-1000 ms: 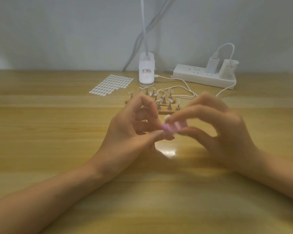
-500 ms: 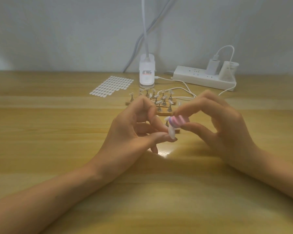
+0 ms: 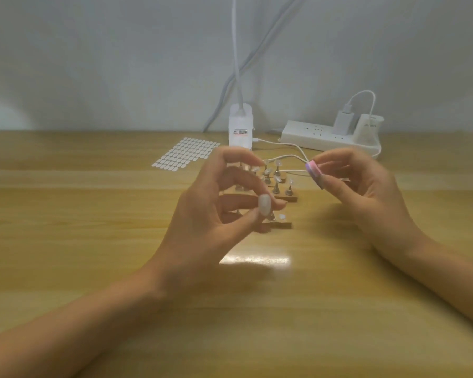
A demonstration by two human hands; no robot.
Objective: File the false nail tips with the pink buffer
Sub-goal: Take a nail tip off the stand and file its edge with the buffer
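- Left hand [image 3: 216, 214] pinches one false nail tip [image 3: 265, 206] just in front of the wooden stand [image 3: 284, 199].
- Right hand [image 3: 366, 192] pinches pink buffer [image 3: 313, 171] right of the stand, clear of the tip.
- Tip judged light, thin, springy: hold near its base.

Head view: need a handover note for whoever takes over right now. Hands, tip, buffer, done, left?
Left hand pinches one white false nail tip between thumb and fingers, above the table.
Right hand pinches the pink buffer, raised to the right of the tip; the two are apart.
More tips on stands sit behind the hands.
Done: cannot tell how many tips are filed.
Left: likely bring the buffer to the held tip, file it, then do the rest.
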